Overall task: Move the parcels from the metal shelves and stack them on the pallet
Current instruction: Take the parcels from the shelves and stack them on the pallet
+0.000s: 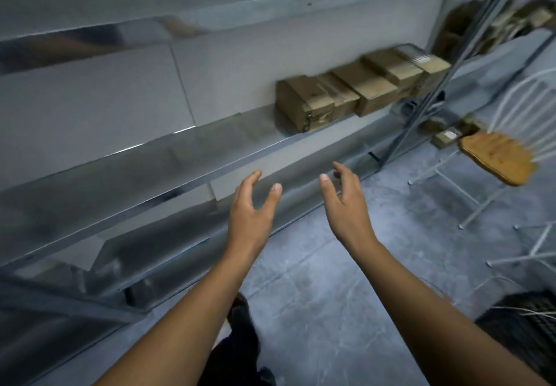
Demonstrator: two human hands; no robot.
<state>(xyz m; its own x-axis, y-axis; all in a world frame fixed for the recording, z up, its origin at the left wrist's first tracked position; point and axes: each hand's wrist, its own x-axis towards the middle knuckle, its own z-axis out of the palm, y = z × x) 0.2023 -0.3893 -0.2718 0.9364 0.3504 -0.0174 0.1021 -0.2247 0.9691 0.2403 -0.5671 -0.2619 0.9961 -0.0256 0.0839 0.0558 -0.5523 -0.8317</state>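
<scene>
Your left hand (251,205) and right hand (346,202) reach forward, palms facing, fingers loosely spread, holding nothing, just before the front edge of the grey metal shelf (150,166). Brown cardboard parcels (355,90) stand in a row at its far right end, well apart from both hands; open grey floor (316,280) lies beneath.

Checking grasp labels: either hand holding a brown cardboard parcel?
No: left hand and right hand are empty; the brown cardboard parcels sit on the grey metal shelf.
</scene>
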